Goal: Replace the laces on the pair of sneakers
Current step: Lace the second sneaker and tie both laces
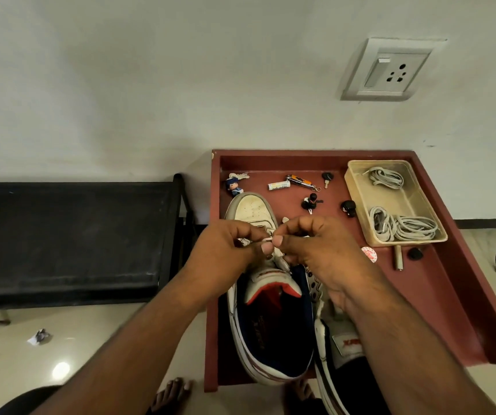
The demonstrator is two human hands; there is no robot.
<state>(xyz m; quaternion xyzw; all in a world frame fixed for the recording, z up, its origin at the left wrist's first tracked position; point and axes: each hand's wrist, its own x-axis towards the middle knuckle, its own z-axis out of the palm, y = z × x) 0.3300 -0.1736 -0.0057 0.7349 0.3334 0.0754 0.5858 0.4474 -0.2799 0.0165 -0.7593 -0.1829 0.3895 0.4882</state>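
Note:
A white sneaker point(255, 209) with a navy lining and red-edged tongue lies toe away from me on the red-brown tray table point(450, 295). A second sneaker point(342, 342) lies beside it on the right, mostly under my right forearm. My left hand point(225, 250) and my right hand point(315, 250) meet above the first sneaker's eyelets. Both pinch a white lace end point(267, 240) between thumb and fingers. The rest of that lace is hidden under my hands.
A beige plastic tub point(357, 187) at the tray's back right holds coiled white laces point(402, 227). Small figurines, keys, a battery and a nail clipper lie along the tray's back. A black bench point(70, 235) stands left. My bare feet show below the tray.

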